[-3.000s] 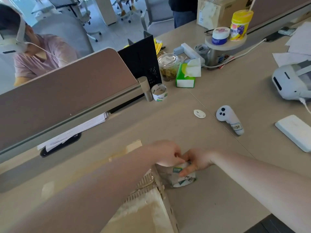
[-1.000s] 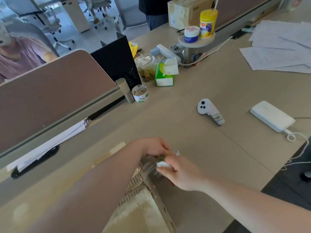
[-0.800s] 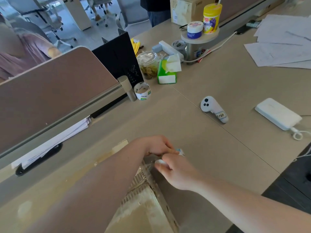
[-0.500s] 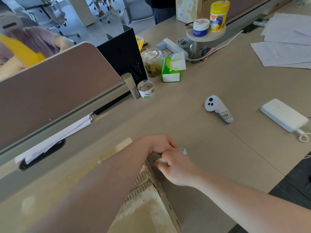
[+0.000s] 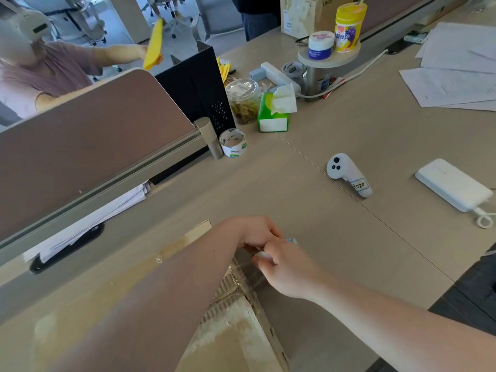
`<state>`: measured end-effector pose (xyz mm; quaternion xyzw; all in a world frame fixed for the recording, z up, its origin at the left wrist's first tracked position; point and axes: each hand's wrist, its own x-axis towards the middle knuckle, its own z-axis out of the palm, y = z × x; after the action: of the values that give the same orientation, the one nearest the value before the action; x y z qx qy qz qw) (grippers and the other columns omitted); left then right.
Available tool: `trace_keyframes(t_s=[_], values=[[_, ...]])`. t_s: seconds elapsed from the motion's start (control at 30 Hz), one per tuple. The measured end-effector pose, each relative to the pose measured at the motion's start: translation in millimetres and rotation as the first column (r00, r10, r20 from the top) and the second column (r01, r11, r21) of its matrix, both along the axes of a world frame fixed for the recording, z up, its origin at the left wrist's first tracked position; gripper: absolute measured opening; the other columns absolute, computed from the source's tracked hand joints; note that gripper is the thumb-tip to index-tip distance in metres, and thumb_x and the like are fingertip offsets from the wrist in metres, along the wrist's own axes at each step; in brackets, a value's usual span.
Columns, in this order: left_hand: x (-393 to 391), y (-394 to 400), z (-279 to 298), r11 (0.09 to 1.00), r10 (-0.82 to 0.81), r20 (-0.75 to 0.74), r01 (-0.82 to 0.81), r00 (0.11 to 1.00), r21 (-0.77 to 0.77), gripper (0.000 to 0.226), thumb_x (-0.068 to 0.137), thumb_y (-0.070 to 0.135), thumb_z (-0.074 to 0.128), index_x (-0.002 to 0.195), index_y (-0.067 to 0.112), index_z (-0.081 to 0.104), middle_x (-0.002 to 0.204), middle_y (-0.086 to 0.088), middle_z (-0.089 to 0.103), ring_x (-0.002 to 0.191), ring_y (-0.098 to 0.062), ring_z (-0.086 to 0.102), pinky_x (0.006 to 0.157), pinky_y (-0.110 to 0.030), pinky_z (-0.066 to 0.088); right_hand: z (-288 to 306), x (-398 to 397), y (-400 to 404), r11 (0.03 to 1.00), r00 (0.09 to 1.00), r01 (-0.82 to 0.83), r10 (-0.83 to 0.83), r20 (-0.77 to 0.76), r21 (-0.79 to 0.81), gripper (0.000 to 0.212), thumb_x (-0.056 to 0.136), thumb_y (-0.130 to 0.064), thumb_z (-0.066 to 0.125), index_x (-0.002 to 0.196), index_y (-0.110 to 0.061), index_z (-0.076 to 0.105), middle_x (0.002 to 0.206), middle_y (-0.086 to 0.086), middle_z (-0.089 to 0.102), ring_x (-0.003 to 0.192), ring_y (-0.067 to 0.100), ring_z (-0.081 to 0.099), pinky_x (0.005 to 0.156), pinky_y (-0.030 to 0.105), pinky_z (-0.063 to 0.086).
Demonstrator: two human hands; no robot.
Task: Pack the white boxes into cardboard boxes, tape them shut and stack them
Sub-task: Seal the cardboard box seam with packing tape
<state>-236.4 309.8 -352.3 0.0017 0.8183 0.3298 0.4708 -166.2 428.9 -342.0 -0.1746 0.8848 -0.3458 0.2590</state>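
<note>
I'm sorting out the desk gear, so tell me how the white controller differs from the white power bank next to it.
The white controller is rounded, with a bulbous head and tapering handle; the white power bank is a flat rectangular slab. The controller has dark buttons and a handwritten label; the power bank's top is plain. The power bank has a white cable plugged in; the controller has none. Both are white and lie flat on the desk.
</note>
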Motion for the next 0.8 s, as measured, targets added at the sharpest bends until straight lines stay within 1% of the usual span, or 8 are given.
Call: trace_keyframes(t_s=[0.1,0.17,0.3,0.37,0.6,0.67,0.73,0.8], values=[[-0.3,0.3,-0.5,1.000,0.010,0.005,-0.010,1.000,-0.002,0.021,0.094,0.015,0.058,0.075,0.019,0.066,0.047,0.010,0.055,0.040,-0.002,0.048,0.039,-0.013,0.036,-3.0,0.4,-1.9,1.000,1.000,-0.005,0.005,0.005,0.021,0.040,0.097,-0.031,0.044,0.059,-0.021,0.037,0.061,-0.004,0.047,0.057,0.014,0.044,0.048,0.027,0.027],[-0.1,-0.2,-0.3,1.000,0.014,0.002,-0.014,1.000,0.003,0.020,0.094,0.015,0.058,0.075,0.017,0.066,0.045,0.011,0.055,0.037,-0.001,0.048,0.038,-0.012,0.036,-4.0,1.5,-3.1,1.000,1.000,-0.012,0.011,0.013,0.026,0.040,0.097,-0.031,0.044,0.059,-0.020,0.036,0.060,-0.004,0.045,0.056,0.014,0.043,0.048,0.026,0.026],[0.6,-0.4,-0.5,1.000,0.006,-0.021,-0.006,1.000,0.009,0.022,0.091,0.029,0.064,0.073,0.018,0.066,0.062,0.002,0.058,0.055,-0.008,0.052,0.046,-0.014,0.043,-4.3,6.5,-1.8,0.999,1.000,-0.016,0.016,0.014,0.038,0.039,0.098,-0.030,0.042,0.060,-0.022,0.034,0.062,-0.007,0.041,0.068,0.020,0.045,0.048,0.022,0.025],[0.9,-1.4,-0.5,1.000,0.012,-0.032,-0.011,0.999,0.010,0.023,0.090,0.032,0.066,0.072,0.019,0.067,0.066,-0.001,0.058,0.060,-0.012,0.051,0.047,-0.013,0.044,-2.1,7.6,-0.1,0.999,1.000,-0.020,0.020,0.017,0.035,0.039,0.097,-0.028,0.042,0.060,-0.022,0.033,0.062,-0.007,0.040,0.070,0.021,0.045,0.048,0.021,0.025],[2.4,-2.9,-2.2,1.000,0.009,-0.044,-0.009,0.999,0.010,0.022,0.090,0.030,0.066,0.072,0.017,0.067,0.061,0.002,0.058,0.056,-0.009,0.053,0.049,-0.013,0.046,4.4,8.0,1.0,0.997,0.997,-0.061,0.059,0.052,0.046,0.035,0.097,-0.030,0.042,0.064,-0.024,0.036,0.067,-0.009,0.040,0.077,0.018,0.046,0.051,0.018,0.028],[2.6,-1.4,-4.0,0.999,0.043,-0.034,-0.042,0.998,0.030,0.023,0.090,0.027,0.067,0.069,0.017,0.065,0.059,0.002,0.055,0.055,-0.010,0.054,0.053,-0.016,0.051,4.7,12.0,5.4,0.994,0.995,-0.082,0.078,0.057,0.072,0.028,0.098,-0.030,0.041,0.072,-0.020,0.042,0.073,-0.004,0.046,0.079,0.019,0.047,0.056,0.023,0.033],[1.1,-0.9,-6.8,0.990,0.125,-0.028,-0.123,0.992,0.069,0.022,0.091,0.025,0.066,0.071,0.015,0.065,0.064,0.000,0.052,0.059,-0.013,0.057,0.063,-0.020,0.055,-5.1,26.4,11.7,0.973,0.988,-0.154,0.145,0.062,0.175,0.022,0.097,-0.033,0.040,0.083,-0.018,0.047,0.089,0.006,0.057,0.086,0.027,0.054,0.065,0.027,0.036],[-2.0,0.5,-7.4,0.976,0.191,-0.005,-0.190,0.982,0.109,0.019,0.091,0.024,0.065,0.075,0.014,0.065,0.072,-0.002,0.056,0.066,-0.015,0.061,0.068,-0.021,0.057,-18.0,44.3,21.1,0.954,0.984,-0.169,0.148,0.101,0.246,0.028,0.096,-0.038,0.039,0.075,-0.020,0.041,0.102,0.013,0.063,0.095,0.033,0.059,0.066,0.028,0.035]])
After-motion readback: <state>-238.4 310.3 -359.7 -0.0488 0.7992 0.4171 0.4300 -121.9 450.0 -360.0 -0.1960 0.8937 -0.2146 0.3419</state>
